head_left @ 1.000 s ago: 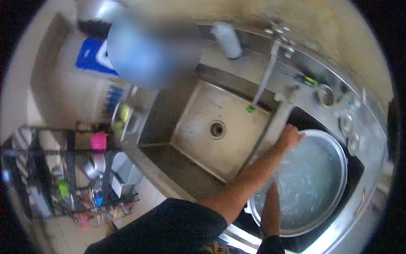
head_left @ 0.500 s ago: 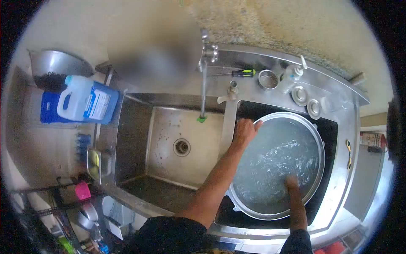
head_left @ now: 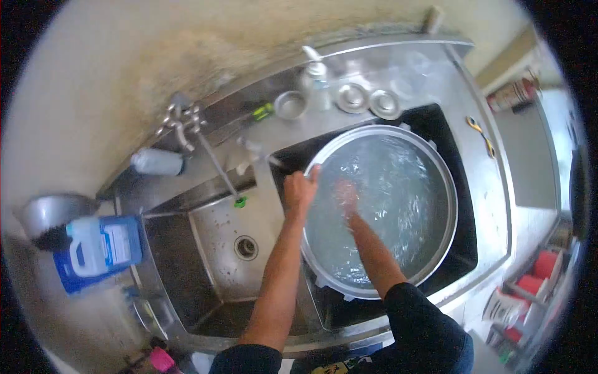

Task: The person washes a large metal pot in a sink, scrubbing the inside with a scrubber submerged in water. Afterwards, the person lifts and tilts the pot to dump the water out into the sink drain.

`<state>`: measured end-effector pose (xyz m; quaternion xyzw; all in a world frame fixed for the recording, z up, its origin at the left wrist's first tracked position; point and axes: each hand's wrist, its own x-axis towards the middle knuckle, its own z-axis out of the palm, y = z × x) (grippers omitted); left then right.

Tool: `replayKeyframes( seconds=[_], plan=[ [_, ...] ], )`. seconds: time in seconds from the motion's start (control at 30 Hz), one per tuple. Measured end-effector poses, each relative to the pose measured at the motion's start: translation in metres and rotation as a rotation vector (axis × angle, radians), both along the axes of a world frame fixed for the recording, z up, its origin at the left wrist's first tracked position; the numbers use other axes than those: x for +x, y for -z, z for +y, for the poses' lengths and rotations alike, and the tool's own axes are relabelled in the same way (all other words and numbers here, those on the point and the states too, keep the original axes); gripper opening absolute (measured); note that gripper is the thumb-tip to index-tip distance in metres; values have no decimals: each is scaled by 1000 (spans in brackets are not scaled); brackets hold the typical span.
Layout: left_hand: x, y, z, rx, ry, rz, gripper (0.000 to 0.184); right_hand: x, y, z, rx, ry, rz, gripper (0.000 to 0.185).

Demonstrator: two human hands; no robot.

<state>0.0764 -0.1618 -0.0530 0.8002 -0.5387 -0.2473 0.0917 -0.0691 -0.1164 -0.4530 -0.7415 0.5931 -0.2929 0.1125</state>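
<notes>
No text you could read. Label on the jug bore print, too blurred for you; marks on the tub, too small.

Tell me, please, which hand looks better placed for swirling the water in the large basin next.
Probably the right hand: it is down in the water, clear of the basin rim, while the left hand is on that rim and seems better placed to steady it.

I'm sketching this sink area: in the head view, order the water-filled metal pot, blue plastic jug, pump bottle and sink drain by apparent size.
1. Water-filled metal pot
2. Blue plastic jug
3. Pump bottle
4. Sink drain
</notes>
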Motion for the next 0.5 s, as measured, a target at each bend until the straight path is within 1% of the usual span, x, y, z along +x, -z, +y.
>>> replayKeyframes(
  seconds=[0.03,0.07,0.1,0.13,0.17,0.2,0.27,0.33,0.4,0.47,0.5],
  plan=[
    [0,1,0,-24,19,-29,78,8,-63,23,247,-125,124,37],
    [0,6,0,-51,34,-58,79,8,-82,48,335,-246,166,37],
    [1,7,1,-77,42,-53,80,5,-85,76,397,-369,182,37],
    [-2,-2,1,-40,13,-33,81,-5,-82,102,459,-506,194,38],
    [-3,-1,2,-98,44,-68,82,-17,-69,129,493,-630,210,39],
    [-1,3,3,-158,73,-102,82,-34,-104,146,646,-713,192,39],
    [1,8,4,-156,76,-79,83,-82,-139,159,867,-822,206,39],
    [0,7,2,-147,75,-57,83,-136,-153,159,1034,-858,269,39],
    [-3,-2,2,-116,95,-62,84,-184,-150,148,1145,-818,341,39],
    [-6,-3,2,-90,70,-88,84,-219,-129,128,1194,-722,413,40],
    [-4,2,1,-112,87,-101,84,-233,-103,120,1167,-663,422,40]
  ],
)
